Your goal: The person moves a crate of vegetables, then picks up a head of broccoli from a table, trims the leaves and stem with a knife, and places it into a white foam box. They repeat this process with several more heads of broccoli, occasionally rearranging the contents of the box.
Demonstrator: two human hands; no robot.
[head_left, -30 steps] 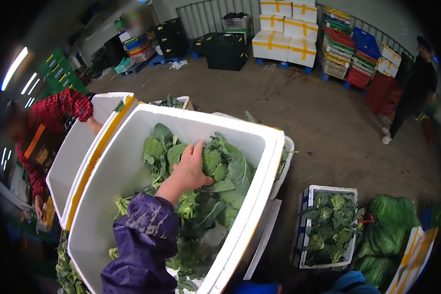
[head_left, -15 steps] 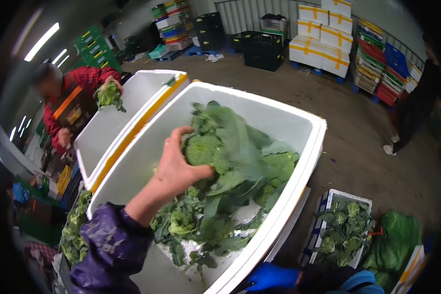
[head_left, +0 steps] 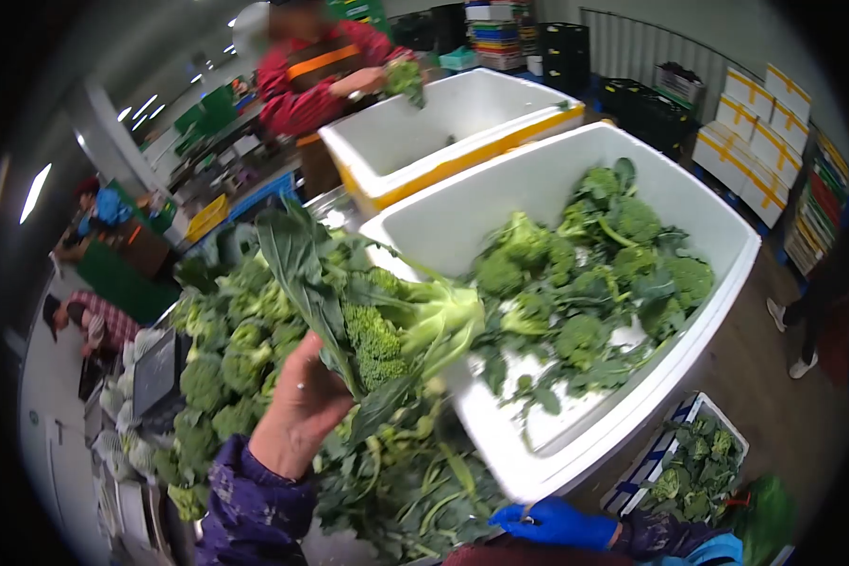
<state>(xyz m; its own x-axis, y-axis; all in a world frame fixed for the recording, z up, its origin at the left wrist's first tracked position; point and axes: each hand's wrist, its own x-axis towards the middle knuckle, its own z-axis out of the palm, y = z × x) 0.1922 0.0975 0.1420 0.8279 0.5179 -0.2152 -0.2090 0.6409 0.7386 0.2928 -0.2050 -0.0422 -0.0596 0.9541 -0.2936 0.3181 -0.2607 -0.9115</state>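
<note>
My left hand (head_left: 304, 401), bare with a ring on it, is closed around a broccoli head (head_left: 377, 344). Its thick pale stem points right and large leaves hang around the crown. It is above the left edge of a white foam box (head_left: 424, 224), which holds several broccoli heads (head_left: 580, 341) and loose leaves. Below the near corner of that box is my right hand (head_left: 561, 525) in a blue glove, fingers curled. Whatever it grips is too small and dark to make out.
Broccoli heads (head_left: 241, 363) are piled on the left beside a dark-screened device (head_left: 158, 373). Trimmed leaves (head_left: 415, 505) lie below my left hand. Across a second foam box (head_left: 387, 156), a co-worker (head_left: 321, 75) holds broccoli. A smaller crate (head_left: 731, 424) of broccoli stands on the floor at right.
My left hand has lifted the broccoli head out of the foam box and carried it left, over the pile. The view has turned left. My right hand stays low by the box.
</note>
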